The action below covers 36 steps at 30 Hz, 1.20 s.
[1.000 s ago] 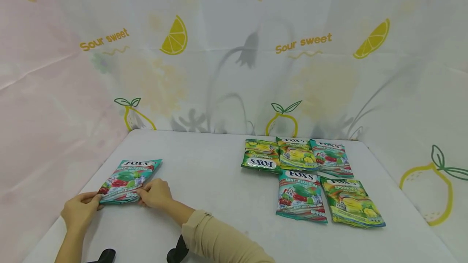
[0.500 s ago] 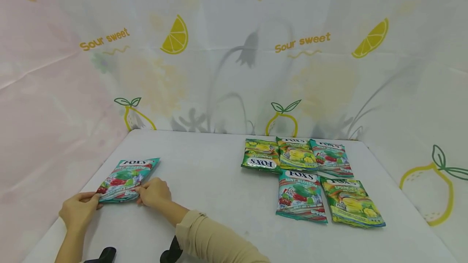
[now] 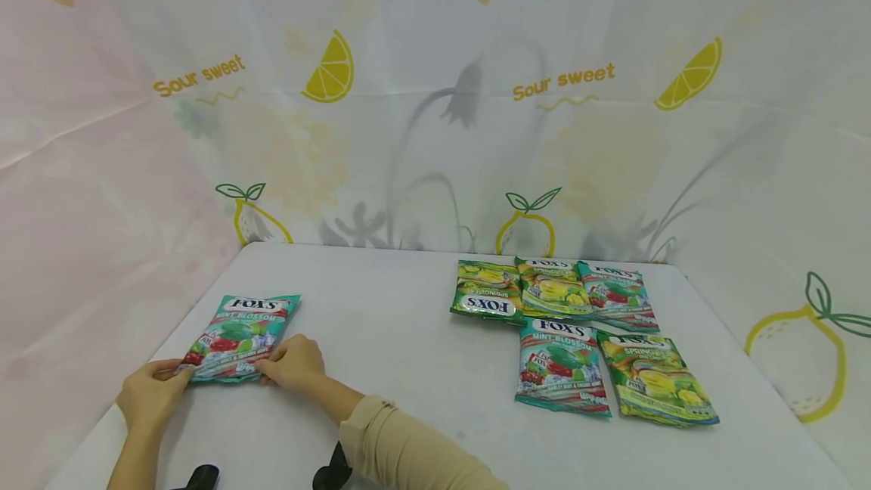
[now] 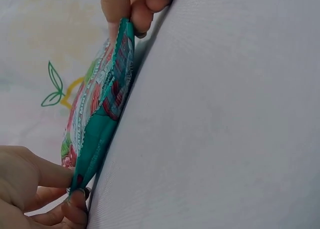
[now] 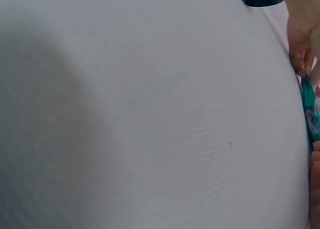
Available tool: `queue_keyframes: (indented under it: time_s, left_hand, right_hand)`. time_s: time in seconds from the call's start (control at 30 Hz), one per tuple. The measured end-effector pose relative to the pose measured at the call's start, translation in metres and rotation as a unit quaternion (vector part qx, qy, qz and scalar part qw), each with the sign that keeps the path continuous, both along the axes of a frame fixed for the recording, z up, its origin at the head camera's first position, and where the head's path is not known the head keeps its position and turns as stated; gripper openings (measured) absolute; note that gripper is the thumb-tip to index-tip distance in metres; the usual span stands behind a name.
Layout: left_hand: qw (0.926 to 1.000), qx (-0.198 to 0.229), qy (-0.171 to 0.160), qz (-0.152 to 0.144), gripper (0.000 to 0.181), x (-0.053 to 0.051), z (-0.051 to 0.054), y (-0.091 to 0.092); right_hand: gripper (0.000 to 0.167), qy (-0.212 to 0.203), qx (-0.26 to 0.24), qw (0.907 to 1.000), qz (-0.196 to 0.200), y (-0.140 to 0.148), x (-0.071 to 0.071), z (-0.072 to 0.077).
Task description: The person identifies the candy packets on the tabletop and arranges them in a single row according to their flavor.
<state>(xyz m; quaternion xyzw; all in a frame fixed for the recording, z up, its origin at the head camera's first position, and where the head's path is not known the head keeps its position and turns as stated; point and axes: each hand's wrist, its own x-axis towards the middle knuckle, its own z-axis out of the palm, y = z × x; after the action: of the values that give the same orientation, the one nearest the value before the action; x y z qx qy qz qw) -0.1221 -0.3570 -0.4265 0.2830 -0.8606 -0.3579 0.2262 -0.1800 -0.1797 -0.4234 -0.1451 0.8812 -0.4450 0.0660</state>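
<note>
A teal Mint Blossom candy bag (image 3: 234,339) lies at the left of the white table, its near edge between the two hands. The left hand (image 3: 151,395) pinches the bag's near left corner; in the left wrist view the thumb and fingers of this left hand (image 4: 37,189) grip the teal sealed edge. At the near right corner, the right hand (image 3: 296,363) pinches the bag between thumb and fingers. In the right wrist view, only a sliver of the candy bag (image 5: 311,109) shows at the right edge.
On the table's right side lie several more candy bags: yellow-green ones (image 3: 656,380) and teal ones (image 3: 563,365), in two rows. Two black objects (image 3: 332,469) show at the near edge. A printed cloth (image 3: 422,134) hangs behind the table (image 3: 395,308).
Both hands keep hold of the candy bag's near corners. The bag shifts slightly, and its near edge now lies flatter with more of the front print showing. The other bags stay put.
</note>
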Motion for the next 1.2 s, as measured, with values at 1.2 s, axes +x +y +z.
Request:
queue_keyframes:
  time_s: [1.2]
  left_hand:
    - [0.9914, -0.113, 0.064, -0.015, 0.027, 0.004, 0.009, 0.028]
  right_hand:
    - [0.017, -0.082, -0.279, 0.9498, 0.117, 0.048, -0.002, 0.005]
